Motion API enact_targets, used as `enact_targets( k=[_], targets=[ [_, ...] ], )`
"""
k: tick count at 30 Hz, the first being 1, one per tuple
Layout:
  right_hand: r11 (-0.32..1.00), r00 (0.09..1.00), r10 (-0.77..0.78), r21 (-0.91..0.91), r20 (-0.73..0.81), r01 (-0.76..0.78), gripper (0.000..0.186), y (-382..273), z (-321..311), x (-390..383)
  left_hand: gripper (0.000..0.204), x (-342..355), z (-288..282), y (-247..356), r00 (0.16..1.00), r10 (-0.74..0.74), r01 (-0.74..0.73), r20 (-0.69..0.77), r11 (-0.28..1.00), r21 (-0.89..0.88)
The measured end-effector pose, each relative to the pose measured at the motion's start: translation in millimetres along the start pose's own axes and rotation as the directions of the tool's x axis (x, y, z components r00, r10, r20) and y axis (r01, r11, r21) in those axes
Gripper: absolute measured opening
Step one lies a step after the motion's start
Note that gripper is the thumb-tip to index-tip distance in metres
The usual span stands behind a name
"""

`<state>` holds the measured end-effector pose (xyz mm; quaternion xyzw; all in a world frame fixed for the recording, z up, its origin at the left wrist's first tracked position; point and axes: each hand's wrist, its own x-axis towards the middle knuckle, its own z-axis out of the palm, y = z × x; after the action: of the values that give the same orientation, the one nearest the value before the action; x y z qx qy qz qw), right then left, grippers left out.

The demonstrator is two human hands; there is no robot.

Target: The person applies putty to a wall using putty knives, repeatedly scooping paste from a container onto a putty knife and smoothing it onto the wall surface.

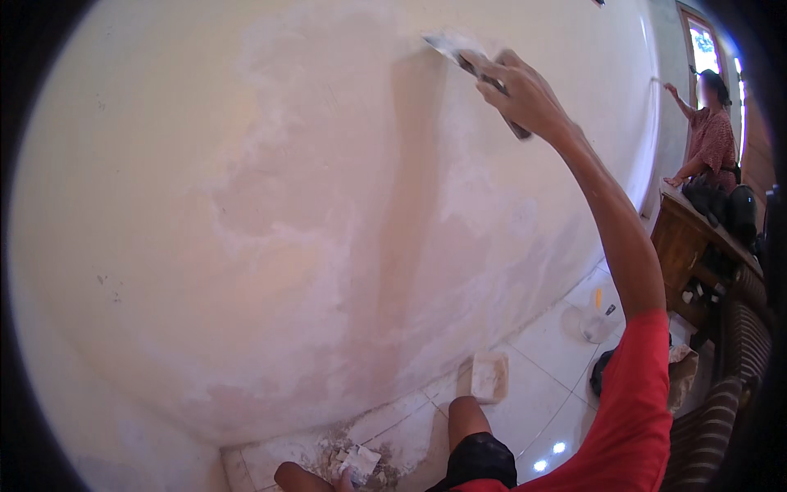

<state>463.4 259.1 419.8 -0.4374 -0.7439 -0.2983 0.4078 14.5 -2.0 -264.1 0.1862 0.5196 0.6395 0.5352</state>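
Note:
My right hand (525, 94) is raised high at the end of an outstretched arm, with its fingers wrapped round the handle of a plastering trowel (445, 46). The trowel's metal blade lies against the wall (320, 164), which has patches of pinkish-grey and white filler over pale yellow paint. Below the blade, a darker vertical band, perhaps the arm's shadow, runs down the wall. Low at the bottom edge, only part of my left hand (344, 481) shows. It seems to grip a flat, whitish, putty-smeared piece (361, 463); its handle, if any, is hidden.
A rectangular tub (489, 377) with pale residue stands on the tiled floor by the wall. Farther right are a clear container (597, 324), a wooden desk (684, 238) and striped seating (742, 328). Another person (711, 139) stands behind the desk. Crumbs litter the floor near my knees.

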Motion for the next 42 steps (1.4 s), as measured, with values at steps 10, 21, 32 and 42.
enact_targets(
  k=[10, 21, 32, 42],
  targets=[
    [0.997, 0.996, 0.08, -0.01, 0.025, -0.08, 0.049, 5.0, 80.5, -46.9, 0.031, -2.8, -6.0, -6.8, 1.0, 0.001, -0.001, -0.027, 1.0, -0.002],
    [0.968, 0.985, 0.171, 0.185, -0.003, -0.167, 0.046, -24.1, 13.1, 51.7, 0.032, -6.6, -15.5, -15.4, 1.0, 0.01, -0.01, 0.0, 1.0, 0.014],
    [0.99, 0.998, 0.033, 0.134, 0.051, -0.04, 0.047, -20.6, 45.9, -52.0, 0.033, -5.4, -18.5, -16.4, 1.0, 0.019, -0.019, -0.006, 1.0, 0.023],
    [0.999, 0.993, -0.04, 0.0, -0.108, 0.04, 0.052, -28.9, 70.8, 9.1, 0.034, 0.8, -16.9, -21.7, 1.0, 0.014, -0.015, 0.007, 1.0, 0.026]
  ],
)
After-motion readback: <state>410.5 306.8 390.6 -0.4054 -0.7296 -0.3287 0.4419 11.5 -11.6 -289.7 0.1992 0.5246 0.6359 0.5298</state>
